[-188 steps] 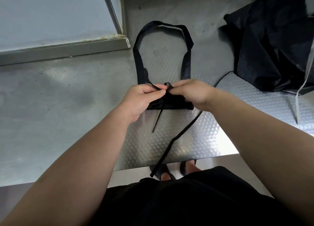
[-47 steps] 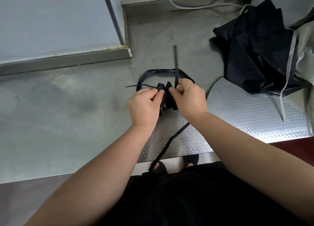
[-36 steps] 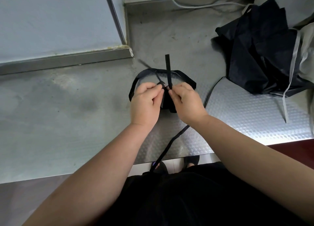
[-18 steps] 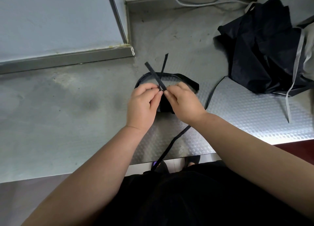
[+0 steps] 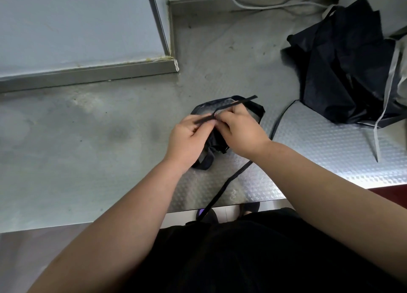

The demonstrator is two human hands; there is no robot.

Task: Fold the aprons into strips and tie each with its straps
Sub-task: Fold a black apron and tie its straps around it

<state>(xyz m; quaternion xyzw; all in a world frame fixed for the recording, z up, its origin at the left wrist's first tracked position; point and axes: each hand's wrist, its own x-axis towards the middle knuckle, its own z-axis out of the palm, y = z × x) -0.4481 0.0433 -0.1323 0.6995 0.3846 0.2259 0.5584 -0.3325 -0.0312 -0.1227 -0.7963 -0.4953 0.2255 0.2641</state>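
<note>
Two hands are pinching one thin strap (image 5: 242, 101) above the folded apron (image 5: 217, 141).
My left hand (image 5: 189, 138) is gripping the strap's left end with curled fingers; my right hand (image 5: 240, 131), touching it, is pinching the same strap, whose free end is pointing up-right. The folded apron is lying on the bench (image 5: 88, 149) under both hands, a second strap (image 5: 222, 187) is trailing off the front edge, and a pile of dark aprons (image 5: 343, 76) is sitting well apart at right.

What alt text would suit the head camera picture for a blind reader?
A person's left hand and right hand pinch a thin black strap above a folded black apron on a metal table. A second strap trails off the near edge; dark aprons lie heaped at right.
</note>
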